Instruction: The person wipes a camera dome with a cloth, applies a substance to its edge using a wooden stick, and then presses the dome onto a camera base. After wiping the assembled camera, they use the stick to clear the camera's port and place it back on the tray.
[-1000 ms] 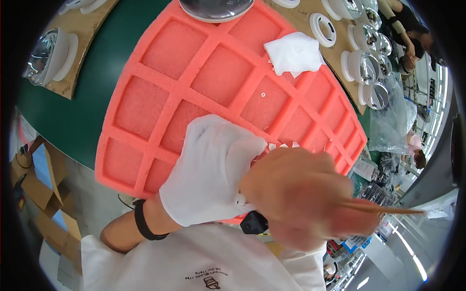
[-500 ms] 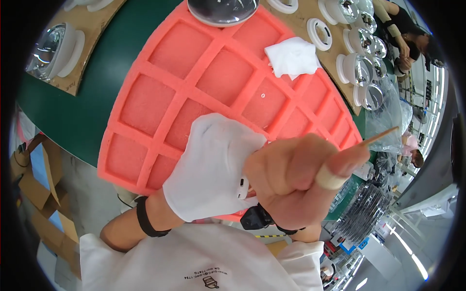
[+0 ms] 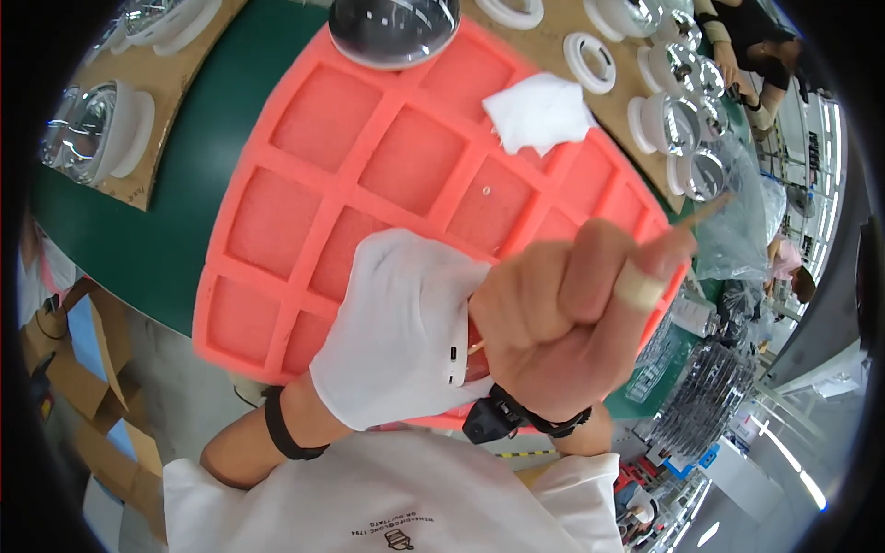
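My left hand (image 3: 392, 323) wears a white glove and is closed around a white device (image 3: 454, 367) with small port openings on its edge; most of it is hidden by the glove and my right hand. Just right of it, my bare right hand (image 3: 572, 313) grips a thin wooden stick (image 3: 705, 214) between curled fingers. One end sticks out past the fingertips to the upper right; a thin tip shows below the palm, close to the device. A pale band (image 3: 638, 286) wraps one finger. Both hands hover over the near part of a coral-pink foam tray (image 3: 346, 184) with square compartments.
A dark glossy dome (image 3: 395, 32) sits on the tray's far edge, and a folded white cloth (image 3: 537, 112) lies on its right side. Cardboard sheets hold white rings (image 3: 590, 63) and mirrored domes (image 3: 673, 124). Clear plastic bags (image 3: 737, 221) lie at right. Another person (image 3: 751, 51) works at far right.
The view has shifted slightly. My right hand has turned, so the stick points more steeply upward and its lower tip now shows beside the device. My left hand keeps its hold.
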Demonstrator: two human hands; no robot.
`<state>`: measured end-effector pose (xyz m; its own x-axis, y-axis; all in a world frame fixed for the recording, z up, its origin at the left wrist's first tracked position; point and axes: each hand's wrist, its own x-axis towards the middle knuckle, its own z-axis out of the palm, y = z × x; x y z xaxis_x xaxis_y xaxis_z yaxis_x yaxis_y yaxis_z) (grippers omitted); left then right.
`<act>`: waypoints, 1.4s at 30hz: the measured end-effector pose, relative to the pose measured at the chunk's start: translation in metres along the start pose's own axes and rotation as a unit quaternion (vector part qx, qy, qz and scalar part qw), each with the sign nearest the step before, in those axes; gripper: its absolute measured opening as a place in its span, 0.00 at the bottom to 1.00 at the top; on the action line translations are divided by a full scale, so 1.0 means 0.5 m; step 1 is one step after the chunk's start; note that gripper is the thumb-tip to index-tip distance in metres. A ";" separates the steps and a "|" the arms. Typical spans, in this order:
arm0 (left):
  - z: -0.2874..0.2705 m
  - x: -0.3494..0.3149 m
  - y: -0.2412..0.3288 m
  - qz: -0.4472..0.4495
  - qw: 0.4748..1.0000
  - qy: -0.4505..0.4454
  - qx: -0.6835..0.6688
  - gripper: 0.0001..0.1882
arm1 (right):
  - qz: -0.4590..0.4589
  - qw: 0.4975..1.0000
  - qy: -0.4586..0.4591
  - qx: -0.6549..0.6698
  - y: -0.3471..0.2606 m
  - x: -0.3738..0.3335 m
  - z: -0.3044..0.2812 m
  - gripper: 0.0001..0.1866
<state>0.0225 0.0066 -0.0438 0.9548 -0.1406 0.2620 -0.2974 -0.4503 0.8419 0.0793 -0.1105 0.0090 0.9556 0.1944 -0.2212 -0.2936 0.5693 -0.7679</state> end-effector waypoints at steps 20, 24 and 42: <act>-0.007 -0.013 0.007 -0.036 0.991 -0.115 0.063 0.20 | 0.054 0.994 -0.094 -0.012 -0.011 0.013 -0.002 0.28; -0.017 -0.005 0.005 0.023 0.989 -0.099 0.103 0.26 | -0.005 0.992 -0.116 -0.045 0.007 0.006 -0.002 0.23; -0.005 0.000 0.012 -0.026 0.996 -0.053 0.064 0.32 | -0.092 0.993 -0.065 0.020 0.023 -0.020 0.013 0.16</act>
<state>0.0204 0.0059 -0.0377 0.9653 -0.2037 0.1631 -0.2522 -0.5674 0.7839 0.0665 -0.1006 0.0064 0.9830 0.1838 0.0022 -0.1172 0.6357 -0.7630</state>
